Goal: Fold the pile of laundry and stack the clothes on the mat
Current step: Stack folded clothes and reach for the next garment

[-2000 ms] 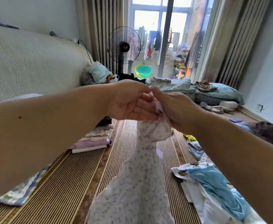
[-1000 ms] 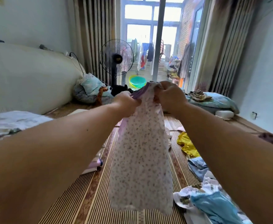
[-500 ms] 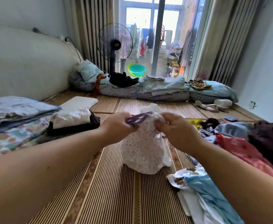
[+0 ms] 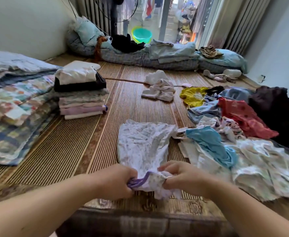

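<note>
We're partway through, maybe a third done by our estimate. Finished: a neat stack of folded clothes [image 4: 81,93] sits on the mat [image 4: 59,151] at the left, roughly eight layers, white on top, a black piece under it, pastel ones below. In hand: a white floral garment with purple trim [image 4: 143,146] lies spread on the mat straight ahead, far end flat, near end bunched. Left hand [image 4: 118,181] has its fingers curled round the purple-trimmed edge; right hand [image 4: 183,177] pinches the bunched fabric just beside it, so both are closed on the same garment. No fold in it yet as far as we can see; it looks laid out ready for one. Left to do: the unfolded pile [image 4: 239,127] at the right, with blue, red, yellow, dark and pale printed pieces all tangled, touching the garment's right edge. A small crumpled white bundle [image 4: 159,88] lies further up the mat, apart from both stack and pile. Exact count of remaining items: can't tell, too tangled.
</note>
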### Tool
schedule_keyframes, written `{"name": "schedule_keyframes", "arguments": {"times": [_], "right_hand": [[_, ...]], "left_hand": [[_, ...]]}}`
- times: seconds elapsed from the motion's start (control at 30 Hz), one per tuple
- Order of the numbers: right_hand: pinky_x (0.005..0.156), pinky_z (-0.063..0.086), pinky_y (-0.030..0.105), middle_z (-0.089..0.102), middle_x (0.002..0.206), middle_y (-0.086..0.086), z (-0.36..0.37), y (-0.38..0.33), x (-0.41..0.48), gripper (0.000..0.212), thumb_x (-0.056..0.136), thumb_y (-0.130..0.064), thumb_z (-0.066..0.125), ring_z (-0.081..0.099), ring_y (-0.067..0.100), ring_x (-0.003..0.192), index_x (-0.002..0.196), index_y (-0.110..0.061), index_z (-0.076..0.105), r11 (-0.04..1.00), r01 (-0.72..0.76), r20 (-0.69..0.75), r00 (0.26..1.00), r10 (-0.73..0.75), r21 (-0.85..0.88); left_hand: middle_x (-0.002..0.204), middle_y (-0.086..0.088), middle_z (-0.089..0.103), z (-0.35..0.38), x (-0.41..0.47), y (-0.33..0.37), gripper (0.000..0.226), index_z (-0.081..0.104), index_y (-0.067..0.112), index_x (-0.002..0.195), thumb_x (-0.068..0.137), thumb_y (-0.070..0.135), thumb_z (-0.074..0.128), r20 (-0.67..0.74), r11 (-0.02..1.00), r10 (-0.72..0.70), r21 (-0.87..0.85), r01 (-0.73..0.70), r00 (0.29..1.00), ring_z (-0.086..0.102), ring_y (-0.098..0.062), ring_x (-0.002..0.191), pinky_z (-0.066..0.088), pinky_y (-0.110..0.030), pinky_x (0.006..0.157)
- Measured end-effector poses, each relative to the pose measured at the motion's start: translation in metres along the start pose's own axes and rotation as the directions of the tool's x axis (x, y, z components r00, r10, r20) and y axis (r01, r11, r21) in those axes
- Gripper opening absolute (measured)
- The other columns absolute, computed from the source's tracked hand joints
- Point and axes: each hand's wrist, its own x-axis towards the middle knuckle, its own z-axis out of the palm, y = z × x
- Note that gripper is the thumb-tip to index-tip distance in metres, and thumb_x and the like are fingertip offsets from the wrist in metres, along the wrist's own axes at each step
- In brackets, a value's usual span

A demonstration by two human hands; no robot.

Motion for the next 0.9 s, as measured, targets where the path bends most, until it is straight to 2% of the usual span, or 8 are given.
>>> {"name": "schedule_keyframes", "arguments": {"times": [0.13, 0.23, 0.33, 0.43, 0.53, 0.63, 0.77, 0.9], "right_hand": [[0.075, 0.054, 0.028, 0.072, 0.078, -0.006, 0.0, -0.002, 0.002, 0.01, 0.072, -0.022, 0.063, 0.069, 0.01, 0.077, 0.075, -0.018, 0.072, 0.989, -0.04, 0.08, 0.996, 0.029, 0.143], [0.073, 0.058, 0.023, 0.074, 0.093, -0.003, -0.005, -0.004, 0.022, 0.018, 0.087, -0.013, 0.059, 0.072, 0.011, 0.086, 0.095, -0.023, 0.07, 0.958, -0.093, 0.028, 0.996, 0.088, 0.271], [0.079, 0.06, 0.034, 0.065, 0.11, 0.002, -0.006, 0.0, 0.054, 0.029, 0.091, -0.021, 0.061, 0.068, 0.018, 0.091, 0.12, -0.022, 0.056, 0.981, -0.101, -0.234, 0.962, 0.138, 0.163], [0.096, 0.05, 0.037, 0.056, 0.129, 0.004, 0.002, 0.016, 0.077, 0.047, 0.092, -0.025, 0.063, 0.057, 0.02, 0.114, 0.137, -0.021, 0.047, 0.998, -0.059, -0.555, 0.83, 0.05, 0.0], [0.093, 0.047, 0.028, 0.063, 0.123, -0.002, 0.017, 0.036, 0.076, 0.035, 0.092, -0.027, 0.064, 0.057, 0.009, 0.107, 0.126, -0.022, 0.062, 0.962, 0.097, -0.597, 0.767, -0.236, -0.255], [0.095, 0.052, 0.036, 0.068, 0.118, -0.007, 0.029, 0.05, 0.068, 0.035, 0.087, -0.044, 0.06, 0.063, 0.011, 0.107, 0.117, -0.027, 0.07, 0.787, 0.254, -0.293, 0.829, -0.477, -0.562], [0.116, 0.021, 0.037, 0.036, 0.154, -0.012, 0.036, 0.061, 0.076, 0.073, 0.078, -0.063, 0.045, 0.026, 0.01, 0.144, 0.146, -0.035, 0.038, 0.668, 0.152, -0.007, 0.973, -0.229, -0.728], [0.111, 0.033, 0.035, 0.045, 0.148, -0.005, 0.031, 0.059, 0.085, 0.061, 0.082, -0.043, 0.052, 0.036, 0.016, 0.138, 0.141, -0.028, 0.047, 0.683, 0.063, -0.075, 0.982, -0.171, -0.728]], "left_hand": [[0.073, 0.007, 0.054, -0.003, -0.002, -0.001, 0.013, 0.049, 0.029, 0.072, 0.08, 0.025, 0.059, 0.13, 0.996, 0.012, -0.091, -0.001, 0.991, 0.047, -0.009, 0.061, 0.042, -0.028, 0.06], [0.071, 0.007, 0.06, -0.009, 0.007, -0.009, 0.013, 0.05, 0.026, 0.077, 0.083, 0.019, 0.06, 0.116, 0.948, -0.017, -0.313, 0.053, 0.993, 0.063, -0.005, 0.059, 0.048, -0.022, 0.056], [0.085, -0.003, 0.067, -0.012, 0.027, -0.02, 0.016, 0.056, 0.017, 0.103, 0.09, 0.014, 0.063, -0.011, 0.831, -0.147, -0.543, 0.118, 0.989, 0.069, -0.009, 0.064, 0.058, -0.026, 0.062], [0.109, 0.007, 0.063, -0.01, 0.041, -0.029, 0.052, 0.046, 0.024, 0.132, 0.086, 0.02, 0.071, -0.184, 0.815, -0.287, -0.563, 0.138, 0.94, 0.072, -0.013, 0.075, 0.061, -0.032, 0.068], [0.135, 0.007, 0.052, -0.002, 0.042, -0.041, 0.072, 0.035, 0.035, 0.145, 0.084, 0.032, 0.072, -0.221, 0.927, -0.184, -0.364, 0.094, 0.958, 0.065, -0.013, 0.105, 0.052, -0.031, 0.096], [0.158, 0.021, 0.009, 0.007, 0.039, -0.046, 0.071, 0.029, 0.046, 0.146, 0.084, 0.055, 0.062, -0.145, 0.998, 0.055, -0.024, -0.059, 0.988, 0.015, -0.008, 0.146, 0.011, -0.028, 0.112], [0.157, 0.02, -0.011, 0.021, 0.047, -0.051, 0.088, 0.0, 0.045, 0.151, 0.079, 0.075, 0.042, 0.111, 0.91, 0.101, 0.391, -0.136, 0.989, -0.018, -0.008, 0.145, -0.007, -0.038, 0.115], [0.16, 0.014, -0.006, 0.021, 0.052, -0.052, 0.076, -0.002, 0.04, 0.153, 0.09, 0.053, 0.038, 0.078, 0.882, 0.036, 0.466, -0.069, 0.996, -0.01, -0.014, 0.148, 0.002, -0.044, 0.119]]}}
